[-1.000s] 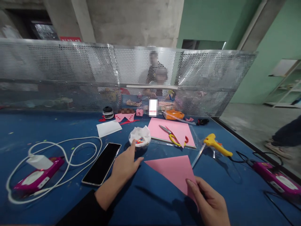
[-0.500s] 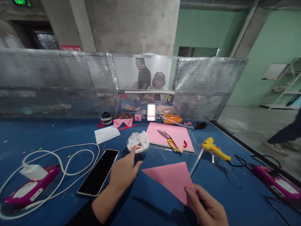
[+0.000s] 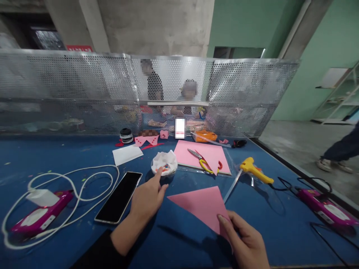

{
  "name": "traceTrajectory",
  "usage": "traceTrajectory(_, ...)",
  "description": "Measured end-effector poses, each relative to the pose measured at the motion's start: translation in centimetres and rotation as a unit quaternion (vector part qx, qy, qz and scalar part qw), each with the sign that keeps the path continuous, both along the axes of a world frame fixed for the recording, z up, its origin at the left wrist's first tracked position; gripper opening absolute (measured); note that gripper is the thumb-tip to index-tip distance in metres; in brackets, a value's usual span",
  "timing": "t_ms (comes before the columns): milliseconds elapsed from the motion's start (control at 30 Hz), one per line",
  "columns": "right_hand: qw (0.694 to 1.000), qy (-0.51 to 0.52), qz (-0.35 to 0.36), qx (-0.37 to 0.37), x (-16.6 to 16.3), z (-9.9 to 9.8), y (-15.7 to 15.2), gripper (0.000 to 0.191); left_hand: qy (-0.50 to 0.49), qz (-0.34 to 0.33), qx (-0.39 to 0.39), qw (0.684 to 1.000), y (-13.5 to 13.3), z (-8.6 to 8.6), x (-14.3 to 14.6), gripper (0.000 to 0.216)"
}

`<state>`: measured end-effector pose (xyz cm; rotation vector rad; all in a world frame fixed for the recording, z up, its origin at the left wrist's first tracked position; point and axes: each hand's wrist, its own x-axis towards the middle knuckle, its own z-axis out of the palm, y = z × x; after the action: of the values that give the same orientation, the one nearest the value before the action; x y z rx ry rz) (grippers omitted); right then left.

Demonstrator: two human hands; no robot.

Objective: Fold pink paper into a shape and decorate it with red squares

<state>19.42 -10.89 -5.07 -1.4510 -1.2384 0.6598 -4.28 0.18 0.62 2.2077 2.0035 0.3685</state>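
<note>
My right hand (image 3: 243, 239) pinches the corner of a folded pink sheet of paper (image 3: 200, 205) between thumb and fingers, holding it over the blue table. The paper tapers to a sharp point toward the left. My left hand (image 3: 148, 198) has its index finger stretched out and its thumb apart, with nothing held. That fingertip is at the near rim of a small bowl lined with white paper (image 3: 160, 160), which holds small red and coloured bits. Whether the finger touches the bowl I cannot tell. Beside my left wrist lies a black-screened phone (image 3: 120, 197).
Scissors (image 3: 206, 160) with yellow and red handles lie on pink sheets (image 3: 186, 151). A yellow glue gun (image 3: 256, 172) rests at right. Purple power strips (image 3: 322, 205) and a white cable (image 3: 80, 186) lie at the sides. A perforated metal screen (image 3: 84, 93) stands behind; people are beyond it.
The table's things sit slightly higher in the picture, as the camera has shifted. Both hands keep nearly the same pose. A person behind the screen has moved left.
</note>
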Motion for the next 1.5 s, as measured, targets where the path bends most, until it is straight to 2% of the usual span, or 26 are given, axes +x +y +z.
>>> traceTrajectory(67,1.000,-0.005,0.017,-0.001,0.3,0.3,0.1,0.033,-0.057,-0.001,0.039,0.998,-0.6,0.6,-0.1,0.051)
traceTrajectory(133,0.998,-0.019,0.064,-0.014,0.6,1.0,0.4,0.032,-0.164,-0.042,0.052,0.984,-1.3,1.4,0.0,0.040)
traceTrajectory(200,0.990,-0.029,0.132,-0.044,0.8,2.0,0.8,0.035,-0.269,-0.100,-0.008,0.958,-1.9,2.2,0.4,0.034)
traceTrajectory(267,0.979,-0.027,0.186,-0.074,0.6,3.1,1.2,0.039,-0.335,-0.137,-0.108,0.926,-2.4,2.7,0.9,0.036)
traceTrajectory(333,0.971,-0.025,0.219,-0.094,0.2,4.0,1.6,0.038,-0.388,-0.153,-0.180,0.891,-2.7,2.9,1.6,0.038)
traceTrajectory(400,0.966,-0.033,0.235,-0.104,-0.3,4.5,1.9,0.037,-0.430,-0.146,-0.201,0.868,-3.0,2.9,2.1,0.035)
traceTrajectory(633,0.961,-0.020,0.254,-0.102,-0.7,4.6,1.7,0.031,-0.454,-0.054,-0.116,0.882,-3.7,2.8,2.1,0.030)
traceTrajectory(767,0.964,0.022,0.243,-0.103,0.3,4.6,1.3,0.028,-0.493,0.019,-0.106,0.863,-3.9,2.5,1.4,0.038)
traceTrajectory(833,0.963,0.051,0.241,-0.110,0.6,4.5,1.1,0.028,-0.514,0.035,-0.113,0.850,-3.8,2.2,1.2,0.041)
traceTrajectory(933,0.962,0.064,0.238,-0.116,0.6,4.1,1.1,0.028,-0.510,0.030,-0.108,0.853,-3.5,1.6,1.2,0.039)
traceTrajectory(1100,0.968,0.016,0.221,-0.116,0.3,3.5,1.4,0.028,-0.490,0.023,-0.097,0.866,-2.4,0.6,1.2,0.035)
traceTrajectory(1400,0.980,-0.057,0.155,-0.113,0.3,3.0,1.8,0.034,-0.529,0.012,-0.131,0.839,-2.1,-0.5,1.7,0.038)
traceTrajectory(1500,0.980,-0.049,0.160,-0.106,0.3,3.0,2.0,0.031,-0.545,0.010,-0.142,0.826,-2.1,-0.6,1.9,0.040)
